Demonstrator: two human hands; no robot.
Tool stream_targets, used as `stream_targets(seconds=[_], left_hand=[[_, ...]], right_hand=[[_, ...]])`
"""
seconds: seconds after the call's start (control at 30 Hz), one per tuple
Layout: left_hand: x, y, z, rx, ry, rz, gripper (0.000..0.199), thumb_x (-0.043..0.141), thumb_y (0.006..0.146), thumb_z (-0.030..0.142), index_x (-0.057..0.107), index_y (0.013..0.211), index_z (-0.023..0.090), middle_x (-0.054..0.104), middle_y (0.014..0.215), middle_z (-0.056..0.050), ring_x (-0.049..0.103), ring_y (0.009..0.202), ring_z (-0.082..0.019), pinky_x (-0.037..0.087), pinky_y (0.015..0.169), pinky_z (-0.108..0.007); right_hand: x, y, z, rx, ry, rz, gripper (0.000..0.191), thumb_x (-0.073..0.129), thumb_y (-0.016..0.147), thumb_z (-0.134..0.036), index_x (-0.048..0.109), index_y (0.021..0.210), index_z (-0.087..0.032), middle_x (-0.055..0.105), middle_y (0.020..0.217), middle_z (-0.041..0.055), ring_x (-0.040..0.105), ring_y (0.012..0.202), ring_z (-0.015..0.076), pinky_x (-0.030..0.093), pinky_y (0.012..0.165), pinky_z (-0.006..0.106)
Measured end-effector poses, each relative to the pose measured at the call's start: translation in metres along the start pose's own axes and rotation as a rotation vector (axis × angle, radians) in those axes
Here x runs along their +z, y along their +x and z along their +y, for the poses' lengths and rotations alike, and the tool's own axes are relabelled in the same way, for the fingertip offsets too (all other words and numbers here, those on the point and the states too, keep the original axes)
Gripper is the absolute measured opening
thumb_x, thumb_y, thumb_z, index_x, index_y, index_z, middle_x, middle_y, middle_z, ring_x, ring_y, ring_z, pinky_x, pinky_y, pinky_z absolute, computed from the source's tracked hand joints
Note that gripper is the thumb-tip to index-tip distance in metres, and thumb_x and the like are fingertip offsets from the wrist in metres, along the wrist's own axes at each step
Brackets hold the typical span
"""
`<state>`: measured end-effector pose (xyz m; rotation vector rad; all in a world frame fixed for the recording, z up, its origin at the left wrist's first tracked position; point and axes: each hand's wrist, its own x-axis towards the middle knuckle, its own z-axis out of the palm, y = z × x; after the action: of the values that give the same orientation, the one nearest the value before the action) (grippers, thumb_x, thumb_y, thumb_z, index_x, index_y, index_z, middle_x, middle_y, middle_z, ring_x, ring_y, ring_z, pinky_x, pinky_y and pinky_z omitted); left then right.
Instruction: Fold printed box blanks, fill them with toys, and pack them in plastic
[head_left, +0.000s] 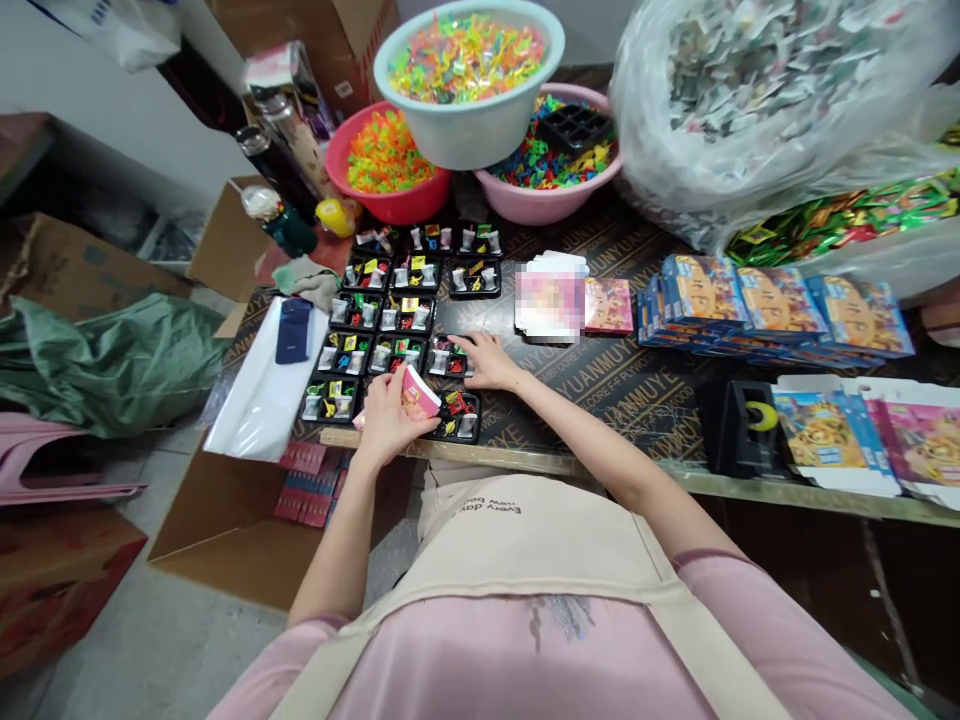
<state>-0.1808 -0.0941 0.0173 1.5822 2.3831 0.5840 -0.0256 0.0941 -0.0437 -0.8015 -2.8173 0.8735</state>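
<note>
On the bench (615, 400), the left hand (386, 415) grasps a pink box (420, 397); the right hand (489, 362) reaches a filled tray (444, 362), grip unclear. Box and tray seem handled together; the next move likely calls for gentle, level handling.

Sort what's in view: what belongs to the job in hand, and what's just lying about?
Seems part of the job:
- pink carton in the left hand
- black trays, one at the right hand
- tubs of coloured pieces

Probably just lying about:
- phone
- grey cloth
- black flask
</note>
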Motion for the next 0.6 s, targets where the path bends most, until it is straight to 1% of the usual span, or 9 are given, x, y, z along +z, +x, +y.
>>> stream_targets(seconds=[0.07, 0.13, 0.2, 0.27, 0.4, 0.5, 0.6], left_hand=[[0.002, 0.005, 0.002, 0.011, 0.021, 0.016, 0.107, 0.087, 0.054, 0.039, 0.039, 0.148, 0.022, 0.050, 0.121, -0.013, 0.053, 0.115, -0.036, 0.044, 0.099, -0.051], [0.004, 0.012, 0.006, 0.046, 0.027, 0.048, 0.111, 0.089, 0.054, 0.039, 0.036, 0.149, 0.021, 0.052, 0.123, -0.015, 0.053, 0.116, -0.038, 0.043, 0.099, -0.052], [0.009, 0.020, 0.012, 0.109, 0.015, 0.071, 0.112, 0.090, 0.053, 0.040, 0.036, 0.148, 0.020, 0.053, 0.126, -0.017, 0.053, 0.117, -0.039, 0.042, 0.100, -0.052], [0.014, 0.027, 0.020, 0.189, 0.000, 0.058, 0.110, 0.091, 0.053, 0.041, 0.037, 0.146, 0.019, 0.054, 0.128, -0.018, 0.053, 0.118, -0.039, 0.042, 0.101, -0.051], [0.027, 0.038, 0.047, 0.348, -0.025, -0.060, 0.110, 0.090, 0.053, 0.043, 0.037, 0.146, 0.019, 0.055, 0.130, -0.017, 0.053, 0.120, -0.037, 0.042, 0.101, -0.049], [0.035, 0.042, 0.074, 0.453, -0.026, -0.168, 0.110, 0.089, 0.055, 0.046, 0.037, 0.147, 0.017, 0.054, 0.130, -0.017, 0.052, 0.121, -0.038, 0.041, 0.102, -0.050], [0.043, 0.043, 0.100, 0.584, -0.022, -0.274, 0.109, 0.087, 0.055, 0.047, 0.037, 0.148, 0.018, 0.054, 0.131, -0.016, 0.051, 0.121, -0.038, 0.039, 0.104, -0.051]], right_hand=[[-0.006, -0.006, 0.005, 0.006, 0.038, 0.040, 0.094, 0.072, 0.067, -0.031, 0.037, 0.153, -0.019, 0.045, 0.145, 0.0203, 0.041, 0.130, 0.0395, 0.031, 0.106, 0.054], [-0.016, -0.019, 0.009, -0.012, 0.064, 0.085, 0.094, 0.071, 0.066, -0.031, 0.038, 0.153, -0.020, 0.046, 0.142, 0.0190, 0.042, 0.128, 0.0390, 0.031, 0.105, 0.054], [-0.030, -0.036, 0.012, -0.032, 0.077, 0.117, 0.094, 0.070, 0.065, -0.031, 0.038, 0.153, -0.020, 0.046, 0.141, 0.0181, 0.042, 0.127, 0.0385, 0.030, 0.105, 0.053], [-0.045, -0.058, 0.014, -0.043, 0.089, 0.138, 0.093, 0.069, 0.065, -0.030, 0.037, 0.153, -0.021, 0.046, 0.140, 0.0170, 0.042, 0.127, 0.0382, 0.030, 0.105, 0.052], [-0.068, -0.103, 0.016, -0.057, 0.101, 0.170, 0.091, 0.068, 0.069, -0.032, 0.034, 0.154, -0.026, 0.045, 0.142, 0.0147, 0.041, 0.129, 0.0380, 0.029, 0.106, 0.052], [-0.074, -0.133, 0.019, -0.089, 0.097, 0.150, 0.091, 0.068, 0.069, -0.031, 0.033, 0.154, -0.028, 0.045, 0.142, 0.0144, 0.041, 0.130, 0.0375, 0.029, 0.107, 0.054], [-0.077, -0.159, 0.021, -0.100, 0.079, 0.120, 0.093, 0.067, 0.068, -0.028, 0.032, 0.154, -0.028, 0.045, 0.142, 0.0156, 0.042, 0.130, 0.0371, 0.028, 0.108, 0.056]])
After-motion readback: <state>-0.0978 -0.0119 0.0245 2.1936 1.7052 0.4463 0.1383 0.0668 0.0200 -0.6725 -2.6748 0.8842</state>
